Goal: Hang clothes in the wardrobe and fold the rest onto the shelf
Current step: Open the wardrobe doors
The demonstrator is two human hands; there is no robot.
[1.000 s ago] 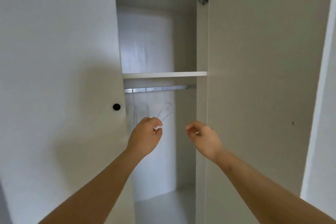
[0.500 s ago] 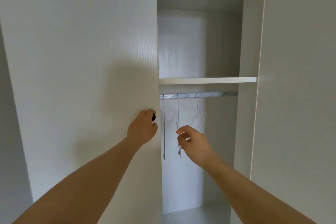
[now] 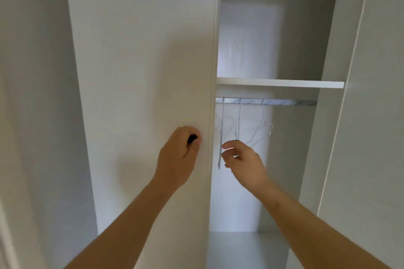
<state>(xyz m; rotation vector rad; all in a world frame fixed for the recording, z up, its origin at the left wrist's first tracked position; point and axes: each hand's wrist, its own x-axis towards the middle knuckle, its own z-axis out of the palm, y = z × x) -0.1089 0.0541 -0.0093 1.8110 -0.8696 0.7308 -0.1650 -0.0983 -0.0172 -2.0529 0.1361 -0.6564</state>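
Head view: left hand (image 3: pixel 177 159) grips one knob (image 3: pixel 192 138), right hand (image 3: pixel 244 161) loose beside three hangers (image 3: pixel 221 137).

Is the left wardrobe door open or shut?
Open: the shelf, rail and bare hangers show past the door; left hand grips its knob.

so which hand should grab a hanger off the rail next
Right. The right hand is in the wardrobe opening, fingertips at the nearest hanger on the rail. The left hand grips the door knob outside the opening, so it is occupied.
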